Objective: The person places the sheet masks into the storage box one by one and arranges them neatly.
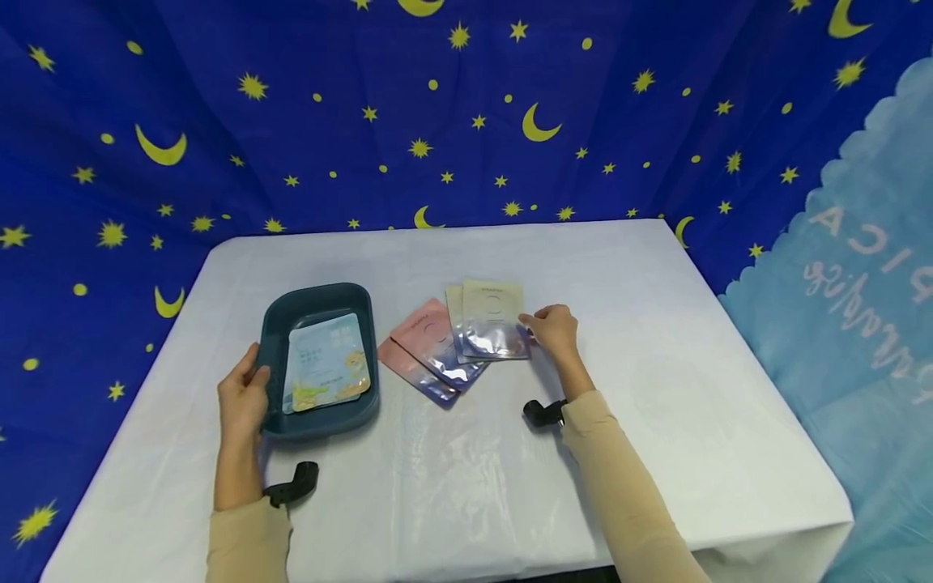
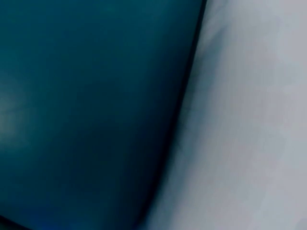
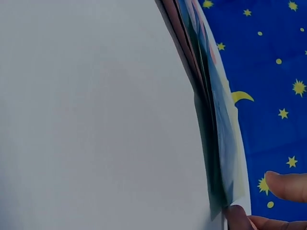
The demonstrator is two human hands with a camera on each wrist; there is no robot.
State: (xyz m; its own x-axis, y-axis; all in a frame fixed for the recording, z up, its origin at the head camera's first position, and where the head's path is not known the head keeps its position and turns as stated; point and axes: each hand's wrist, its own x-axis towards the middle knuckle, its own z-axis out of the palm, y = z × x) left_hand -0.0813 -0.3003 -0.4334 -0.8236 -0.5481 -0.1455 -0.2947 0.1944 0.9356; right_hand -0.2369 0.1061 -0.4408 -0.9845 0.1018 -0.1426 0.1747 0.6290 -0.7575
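Note:
My left hand (image 1: 242, 397) grips the left side of a dark teal plastic basin (image 1: 268, 332), whose wall (image 2: 91, 96) fills much of the left wrist view. Inside the basin lie overlapping light-blue face mask packets (image 1: 328, 356) with a cartoon print. My right hand (image 1: 555, 330) is at the right edge of the top cream-and-silver face mask packet (image 1: 494, 312). In the right wrist view a fingertip (image 3: 238, 218) meets that packet's corner, while the thumb stands apart from it. Under the cream packets, pink-and-silver face mask packets (image 1: 423, 332) fan out to the left.
A white cloth covers the table (image 1: 656, 453). Behind it hangs a blue curtain (image 1: 321, 146) with yellow moons and stars; a light-blue cloth (image 1: 875, 340) with lettering hangs at the right. Black wrist cameras (image 1: 295, 483) sit on both forearms.

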